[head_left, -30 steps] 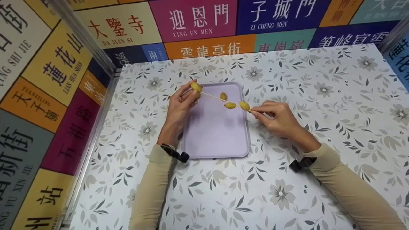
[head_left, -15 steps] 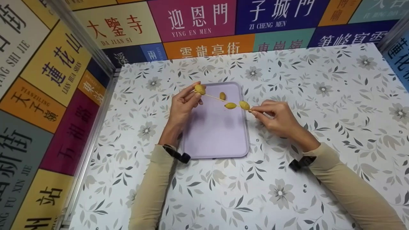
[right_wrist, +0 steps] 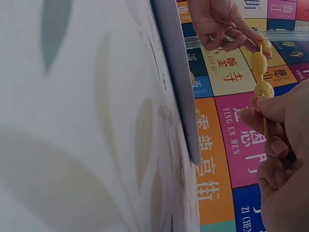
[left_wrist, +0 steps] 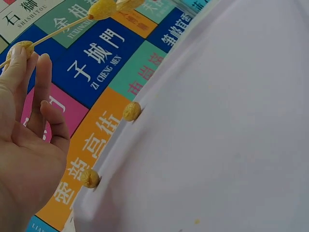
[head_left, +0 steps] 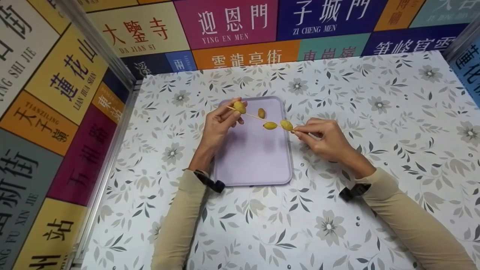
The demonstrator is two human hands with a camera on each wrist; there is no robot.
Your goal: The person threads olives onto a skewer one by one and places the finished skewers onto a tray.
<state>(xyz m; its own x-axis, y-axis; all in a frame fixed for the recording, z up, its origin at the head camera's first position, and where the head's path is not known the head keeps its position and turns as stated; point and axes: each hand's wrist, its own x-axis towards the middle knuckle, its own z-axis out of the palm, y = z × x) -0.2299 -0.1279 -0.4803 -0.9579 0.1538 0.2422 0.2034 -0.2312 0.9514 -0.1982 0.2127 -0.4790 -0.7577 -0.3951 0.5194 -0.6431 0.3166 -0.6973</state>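
Note:
My left hand [head_left: 219, 123] pinches a yellow, wrinkled oval fruit [head_left: 240, 107] near the left end of a thin wooden skewer [head_left: 253, 117]. The skewer's bare tip pokes out to the left of that fruit. Two more such fruits sit on the skewer towards its other end, a middle one [head_left: 270, 125] and a right one [head_left: 286, 125]. Thumb and fingers of my right hand [head_left: 324, 137] pinch the skewer's right end, close beside the right fruit. All this is held above a pale purple tray [head_left: 255, 165].
A loose fruit [head_left: 261, 113] lies on the tray near its far edge. The left wrist view shows a second loose fruit [left_wrist: 90, 178] there too. Under the tray spreads a floral tablecloth [head_left: 330, 225]. Panels with printed characters [head_left: 232, 26] stand behind and at the left.
My left hand has shifted right and slightly nearer with its fruit, along the skewer, and the skewer's tip now shows to the fruit's left. My right hand has stayed almost still.

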